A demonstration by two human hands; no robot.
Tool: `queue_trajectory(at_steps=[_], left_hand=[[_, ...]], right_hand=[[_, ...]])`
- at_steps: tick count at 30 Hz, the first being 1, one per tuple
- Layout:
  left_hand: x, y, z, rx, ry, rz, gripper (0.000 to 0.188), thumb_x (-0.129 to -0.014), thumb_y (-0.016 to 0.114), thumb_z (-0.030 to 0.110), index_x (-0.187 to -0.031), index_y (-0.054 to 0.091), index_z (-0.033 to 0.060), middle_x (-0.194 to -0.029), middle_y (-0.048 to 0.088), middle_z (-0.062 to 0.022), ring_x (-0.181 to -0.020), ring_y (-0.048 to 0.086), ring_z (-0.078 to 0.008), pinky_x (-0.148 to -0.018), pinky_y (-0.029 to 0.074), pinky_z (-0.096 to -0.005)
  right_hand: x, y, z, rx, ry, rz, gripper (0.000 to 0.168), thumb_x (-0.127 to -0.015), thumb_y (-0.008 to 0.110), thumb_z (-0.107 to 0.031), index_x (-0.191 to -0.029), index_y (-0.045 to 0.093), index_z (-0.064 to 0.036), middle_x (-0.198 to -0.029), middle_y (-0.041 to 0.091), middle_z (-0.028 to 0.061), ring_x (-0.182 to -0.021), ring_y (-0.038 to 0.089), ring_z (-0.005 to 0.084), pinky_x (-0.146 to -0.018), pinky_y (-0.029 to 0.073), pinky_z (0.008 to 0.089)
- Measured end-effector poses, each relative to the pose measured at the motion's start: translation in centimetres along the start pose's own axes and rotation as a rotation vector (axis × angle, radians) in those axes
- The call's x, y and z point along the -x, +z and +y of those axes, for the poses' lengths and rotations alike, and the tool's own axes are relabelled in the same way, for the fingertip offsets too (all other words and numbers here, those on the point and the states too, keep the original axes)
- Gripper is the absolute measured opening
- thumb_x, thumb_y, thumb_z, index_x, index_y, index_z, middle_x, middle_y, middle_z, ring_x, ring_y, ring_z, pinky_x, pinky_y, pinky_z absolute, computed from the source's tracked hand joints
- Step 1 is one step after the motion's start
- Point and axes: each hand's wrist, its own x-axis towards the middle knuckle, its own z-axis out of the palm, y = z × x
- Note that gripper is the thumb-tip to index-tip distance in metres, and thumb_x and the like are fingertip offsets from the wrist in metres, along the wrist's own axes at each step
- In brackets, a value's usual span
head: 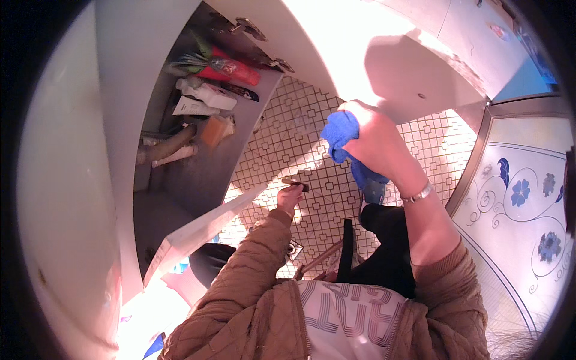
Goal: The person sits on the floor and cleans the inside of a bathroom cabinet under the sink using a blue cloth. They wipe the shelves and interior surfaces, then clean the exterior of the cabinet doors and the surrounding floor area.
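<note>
In my right hand (pixel 375 139) is a bunched blue cloth (pixel 340 130), gripped above the tiled floor beside an open white cabinet door (pixel 396 76). Part of the cloth hangs below my palm. My left hand (pixel 289 198) is lower, at the far end of a second open cabinet door (pixel 211 220), seen along its edge. Its fingers close on a small dark and brass-coloured fitting (pixel 298 184), apparently the door's handle. Between the two doors the cabinet (pixel 216 162) stands open.
On the cabinet floor lie a red packet (pixel 238 69), white boxes (pixel 211 96), an orange item (pixel 213 130) and a brown roll-like thing (pixel 175 144). Metal hinges (pixel 247 28) project at the upper opening. A framed panel with blue flowers (pixel 517 193) stands to my right. Patterned tiles (pixel 306 112) cover the floor.
</note>
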Motion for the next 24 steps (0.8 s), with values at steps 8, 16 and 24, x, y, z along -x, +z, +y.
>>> queue_trajectory(at_steps=[8,16,24], left_hand=[[15.2,3.8,12.3,0.336,0.063,-0.474,0.021,-0.091,0.063,0.012,-0.109,0.063,0.0011,-0.101,0.066,-0.0061,-0.09,0.064,-0.0165,-0.082,0.052,-0.0269],[21.9,5.1,17.4,0.175,0.353,-0.398,0.026,-0.099,0.049,0.021,-0.118,0.059,0.0054,-0.108,0.063,-0.0045,-0.099,0.058,-0.0141,-0.086,0.048,-0.0296],[22.1,3.7,14.9,0.049,0.312,-0.705,0.03,-0.099,0.052,0.02,-0.122,0.056,0.0023,-0.108,0.063,-0.0039,-0.098,0.058,-0.0124,-0.088,0.046,-0.0275]], right_hand=[[1.4,1.4,-0.4,0.173,-0.218,-0.511,0.061,-0.065,0.069,-0.019,-0.122,0.054,-0.008,-0.111,0.059,0.0203,-0.103,0.058,0.038,-0.089,0.049,0.0412],[1.4,2.1,-3.0,-0.257,-0.237,-0.301,0.03,-0.068,0.071,-0.015,-0.096,0.064,-0.004,-0.083,0.067,0.0122,-0.077,0.066,0.0275,-0.074,0.052,0.0347],[1.0,0.8,-2.5,-1.072,-0.002,-0.361,0.021,-0.074,0.058,0.003,-0.095,0.061,0.0,-0.079,0.062,0.0048,-0.065,0.058,0.0128,-0.058,0.051,0.03]])
